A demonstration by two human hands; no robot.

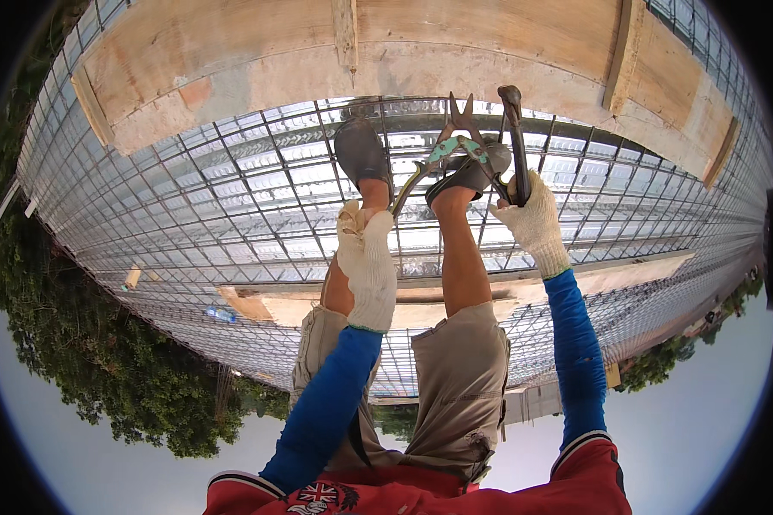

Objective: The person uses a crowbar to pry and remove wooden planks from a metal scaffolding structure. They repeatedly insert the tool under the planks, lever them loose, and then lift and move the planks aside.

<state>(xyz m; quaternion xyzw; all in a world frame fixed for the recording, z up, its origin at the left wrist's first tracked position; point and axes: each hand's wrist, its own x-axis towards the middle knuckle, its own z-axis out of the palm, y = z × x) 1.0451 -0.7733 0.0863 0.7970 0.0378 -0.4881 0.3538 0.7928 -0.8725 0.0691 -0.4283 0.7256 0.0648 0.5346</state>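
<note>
White-gloved left hand [367, 257], at centre frame, closes on one handle of the teal-handled snips [455, 148], blades near top centre over the steel mesh [232, 189], while the gloved right hand [532, 221] beside it fully grips a dark metal tool [515, 137].

one head-worn fisheye view looks steeply down past the person's knees onto the rebar mesh [232, 197], close, horizon curling at 6 o'clock.
</note>
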